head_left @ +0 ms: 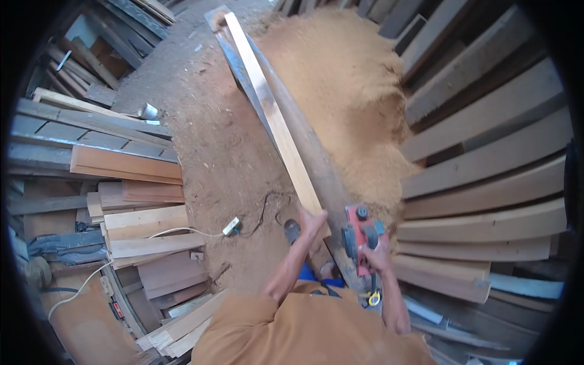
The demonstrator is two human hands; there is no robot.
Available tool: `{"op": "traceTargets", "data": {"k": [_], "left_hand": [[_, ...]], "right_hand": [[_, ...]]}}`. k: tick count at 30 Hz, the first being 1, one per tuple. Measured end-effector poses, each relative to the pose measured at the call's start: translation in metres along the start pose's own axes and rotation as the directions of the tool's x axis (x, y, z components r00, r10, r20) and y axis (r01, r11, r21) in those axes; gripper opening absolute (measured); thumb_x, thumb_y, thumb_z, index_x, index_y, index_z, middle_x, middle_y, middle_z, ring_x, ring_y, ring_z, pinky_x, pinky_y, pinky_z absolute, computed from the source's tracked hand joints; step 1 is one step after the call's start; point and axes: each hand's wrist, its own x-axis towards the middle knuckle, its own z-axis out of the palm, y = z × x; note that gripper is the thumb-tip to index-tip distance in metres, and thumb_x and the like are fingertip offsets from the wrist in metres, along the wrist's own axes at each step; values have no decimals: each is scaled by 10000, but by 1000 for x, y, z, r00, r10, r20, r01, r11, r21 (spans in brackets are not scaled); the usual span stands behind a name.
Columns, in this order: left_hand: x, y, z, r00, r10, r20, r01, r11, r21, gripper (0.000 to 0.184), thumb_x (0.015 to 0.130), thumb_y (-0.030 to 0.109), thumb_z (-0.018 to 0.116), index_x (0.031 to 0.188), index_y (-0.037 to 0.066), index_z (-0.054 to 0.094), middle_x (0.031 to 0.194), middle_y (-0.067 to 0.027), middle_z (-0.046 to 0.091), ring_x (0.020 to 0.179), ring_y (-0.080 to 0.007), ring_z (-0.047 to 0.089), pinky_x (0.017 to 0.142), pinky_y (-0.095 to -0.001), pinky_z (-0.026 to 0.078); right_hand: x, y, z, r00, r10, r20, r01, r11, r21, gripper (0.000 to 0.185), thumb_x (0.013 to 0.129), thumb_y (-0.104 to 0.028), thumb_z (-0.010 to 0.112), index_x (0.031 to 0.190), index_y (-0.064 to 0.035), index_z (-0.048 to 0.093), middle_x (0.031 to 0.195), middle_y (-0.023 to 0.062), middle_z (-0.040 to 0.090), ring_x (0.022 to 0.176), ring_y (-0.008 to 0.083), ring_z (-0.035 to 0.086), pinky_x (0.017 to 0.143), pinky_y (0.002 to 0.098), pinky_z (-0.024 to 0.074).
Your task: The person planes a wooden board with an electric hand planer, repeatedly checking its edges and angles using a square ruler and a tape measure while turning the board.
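Note:
My left hand (311,221) is closed around the near end of a long, pale wooden beam (281,134). The beam lies lengthwise on a narrow wooden bench (325,173) that runs away from me. My right hand (378,255) grips the rear handle of a red electric planer (360,234), just right of the beam's near end and apart from it. What the planer's underside rests on is hidden. Close below the planer is a yellow tape measure (373,298).
Sawdust (340,73) heaps along the bench's right side. Planks (486,228) line the right, and stacked boards (146,222) fill the left. A white extension socket (231,226) with a cord sits on the dirt floor. A sandal (292,230) shows near my left hand.

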Motion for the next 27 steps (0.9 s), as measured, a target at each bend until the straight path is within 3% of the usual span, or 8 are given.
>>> {"op": "traceTargets", "data": {"k": [3, 7, 10, 16, 19, 20, 24, 27], "left_hand": [[16, -26, 19, 993, 113, 20, -112, 993, -37, 917, 693, 197, 838, 1421, -57, 340, 1303, -277, 565, 1209, -370, 597, 997, -444, 505], [13, -22, -2, 971, 181, 158, -158, 976, -150, 1001, 816, 215, 825, 1565, -33, 208, 1335, -213, 568, 1222, -365, 587, 1007, -437, 496], [6, -30, -38, 880, -71, 471, 326, 809, -488, 895, 988, 308, 667, 1656, 157, 92, 1512, -199, 480, 1328, -326, 525, 1112, -468, 427], [-15, -80, -47, 763, -277, 585, 595, 654, -467, 774, 1046, 614, 367, 1669, 271, 59, 1620, -210, 356, 1446, -411, 358, 1223, -497, 234], [-37, -68, -35, 772, -230, 593, 590, 605, -534, 721, 1072, 572, 376, 1668, 245, 136, 1526, -146, 499, 1258, -265, 540, 1136, -445, 350], [-35, -73, -32, 788, -186, 587, 545, 655, -524, 714, 1071, 573, 383, 1663, 235, 169, 1533, -143, 493, 1250, -267, 544, 1137, -442, 351], [-19, -123, -18, 830, -114, 546, 437, 740, -510, 677, 1071, 559, 409, 1630, 191, 304, 1545, -132, 484, 1229, -262, 554, 1096, -428, 393], [-26, -117, -18, 849, -113, 517, 448, 675, -587, 617, 1082, 500, 427, 1590, 153, 392, 1266, -70, 608, 986, -175, 580, 852, -344, 502]], "right_hand": [[12, 9, -15, 974, -221, 47, 225, 969, -105, 539, 827, -180, 715, 1335, -32, 609, 813, 56, 671, 691, 140, 650, 604, 320, 526], [-8, -41, -21, 988, -99, 115, 83, 987, 138, 560, 892, -220, 674, 1405, -38, 544, 794, 30, 623, 657, 112, 610, 586, 291, 500], [-22, -55, -23, 975, -80, 208, 14, 953, 303, 540, 964, -278, 596, 1438, -35, 506, 785, 14, 590, 652, 95, 582, 610, 281, 503], [-29, -43, -5, 944, -155, 290, 76, 961, 266, 475, 1007, -347, 519, 1350, -19, 549, 789, 13, 587, 631, 95, 575, 599, 283, 511], [-41, -43, 6, 932, -177, 316, 104, 967, 235, 397, 1005, -370, 513, 1160, -10, 573, 778, 13, 585, 608, 90, 570, 573, 262, 498], [-47, -46, 4, 927, -95, 363, 20, 978, 205, 530, 987, -403, 567, 1324, 7, 551, 771, 19, 591, 600, 94, 565, 573, 293, 512], [-48, -27, 26, 928, -227, 295, 177, 966, 188, 655, 968, -497, 586, 1341, 39, 538, 748, 41, 617, 622, 118, 596, 582, 310, 513], [-20, -42, 45, 921, -299, 250, 257, 949, 184, 613, 971, -497, 582, 1324, 4, 560, 779, 29, 595, 622, 109, 587, 557, 287, 519]]}}
